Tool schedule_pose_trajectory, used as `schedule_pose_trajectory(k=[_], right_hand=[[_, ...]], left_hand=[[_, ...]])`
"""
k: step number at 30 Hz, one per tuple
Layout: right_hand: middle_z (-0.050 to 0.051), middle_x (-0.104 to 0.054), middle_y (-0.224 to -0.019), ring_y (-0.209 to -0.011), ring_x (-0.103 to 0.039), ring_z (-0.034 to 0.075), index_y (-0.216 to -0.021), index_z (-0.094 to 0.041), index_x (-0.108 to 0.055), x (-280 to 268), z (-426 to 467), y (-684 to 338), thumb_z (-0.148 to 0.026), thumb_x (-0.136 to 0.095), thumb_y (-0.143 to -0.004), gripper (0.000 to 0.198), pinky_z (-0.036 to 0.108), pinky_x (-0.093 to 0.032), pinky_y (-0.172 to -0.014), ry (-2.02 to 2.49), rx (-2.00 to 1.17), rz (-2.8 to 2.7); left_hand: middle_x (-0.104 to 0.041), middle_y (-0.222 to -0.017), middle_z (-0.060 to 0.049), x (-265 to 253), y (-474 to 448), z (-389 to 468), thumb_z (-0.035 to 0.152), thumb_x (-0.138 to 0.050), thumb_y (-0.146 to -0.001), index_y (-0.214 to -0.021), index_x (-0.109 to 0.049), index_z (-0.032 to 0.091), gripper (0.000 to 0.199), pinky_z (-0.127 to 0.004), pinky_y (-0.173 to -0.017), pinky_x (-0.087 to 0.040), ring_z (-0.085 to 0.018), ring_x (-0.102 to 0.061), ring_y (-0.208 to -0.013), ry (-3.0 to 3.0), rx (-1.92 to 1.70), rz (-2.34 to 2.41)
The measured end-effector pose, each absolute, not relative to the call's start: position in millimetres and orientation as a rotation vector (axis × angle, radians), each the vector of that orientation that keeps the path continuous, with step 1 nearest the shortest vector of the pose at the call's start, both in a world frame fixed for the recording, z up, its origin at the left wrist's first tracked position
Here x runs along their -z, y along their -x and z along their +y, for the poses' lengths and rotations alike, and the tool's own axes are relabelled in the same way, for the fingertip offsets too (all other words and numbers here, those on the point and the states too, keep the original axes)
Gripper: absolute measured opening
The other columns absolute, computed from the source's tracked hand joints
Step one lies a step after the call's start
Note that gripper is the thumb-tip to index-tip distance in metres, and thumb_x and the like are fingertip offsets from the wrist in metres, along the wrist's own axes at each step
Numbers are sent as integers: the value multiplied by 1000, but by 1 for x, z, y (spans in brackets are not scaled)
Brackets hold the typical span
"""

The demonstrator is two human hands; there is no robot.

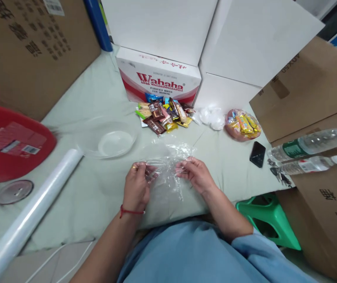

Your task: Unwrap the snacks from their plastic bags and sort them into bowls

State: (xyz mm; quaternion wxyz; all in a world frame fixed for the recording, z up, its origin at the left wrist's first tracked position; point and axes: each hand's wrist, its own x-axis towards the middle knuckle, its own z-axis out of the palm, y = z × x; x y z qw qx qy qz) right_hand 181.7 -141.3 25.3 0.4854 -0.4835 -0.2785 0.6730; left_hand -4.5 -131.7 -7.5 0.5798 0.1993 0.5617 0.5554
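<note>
The left hand [136, 182] and right hand [196, 175] each have their grip pinched on a crumpled clear film [170, 171], at its 9 and 3 o'clock edges, above the cloth-covered table [221, 165]. The step in hand seems to be teasing it open; the next move would call for a light, even pull, since such thin, glossy stuff may cling to itself. From the film, a smooth, see-through round bowl [115, 143] sits at 10 o'clock, shiny wrapped snacks [164, 114] heap at 12, and a long, slick roll [35, 210] lies between 8 and 9.
</note>
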Motion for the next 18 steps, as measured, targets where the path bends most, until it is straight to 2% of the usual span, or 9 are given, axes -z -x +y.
schedule_pose_trajectory(k=[2,5,8,11,13,15,18], right_hand=[[3,-78,-87,-73,-75,16,-81,-20,-63,-25,-137,-203,-38,-92,-69,37,29,-66,-69,1145,-1681,-543],[1,-75,-78,-59,-70,13,-80,-20,-62,-21,-130,-237,-28,-90,-66,32,22,-60,-53,1157,-1725,-442],[-1,-71,-70,-49,-62,9,-75,-19,-62,-16,-124,-267,-25,-88,-65,29,16,-50,-41,1189,-1727,-455],[-1,-70,-69,-44,-55,6,-73,-19,-62,-13,-117,-290,-25,-89,-67,28,14,-44,-36,1269,-1702,-545],[0,-71,-70,-43,-54,5,-74,-18,-63,-11,-112,-300,-26,-91,-67,30,14,-43,-36,1355,-1667,-608],[1,-73,-72,-46,-57,6,-77,-17,-64,-8,-107,-304,-27,-93,-67,32,14,-47,-39,1449,-1601,-669],[0,-74,-76,-57,-67,10,-86,-19,-63,-5,-104,-303,-34,-93,-72,36,17,-57,-48,1558,-1497,-752]], left_hand=[[-58,-71,6,5,8,-125,53,-74,-81,-85,-50,23,39,-19,-54,-50,-11,-60,-63,-432,-1331,1330],[-47,-62,9,1,17,-118,50,-75,-83,-83,-48,23,38,-15,-40,-35,-6,-45,-47,-515,-1374,1356],[-42,-55,11,-1,31,-112,51,-78,-81,-84,-53,22,38,-15,-35,-27,-5,-35,-40,-643,-1227,1309],[-41,-51,10,2,45,-103,58,-81,-76,-84,-59,22,43,-18,-34,-24,-6,-33,-37,-726,-1034,1284],[-41,-49,10,5,51,-97,60,-82,-72,-83,-60,21,46,-20,-36,-25,-8,-35,-38,-792,-961,1320],[-47,-53,8,8,54,-92,59,-81,-73,-90,-63,21,46,-22,-41,-31,-10,-42,-42,-902,-939,1411],[-63,-77,1,8,55,-93,49,-76,-77,-106,-63,19,43,-28,-57,-47,-16,-58,-62,-1155,-1053,1696]])
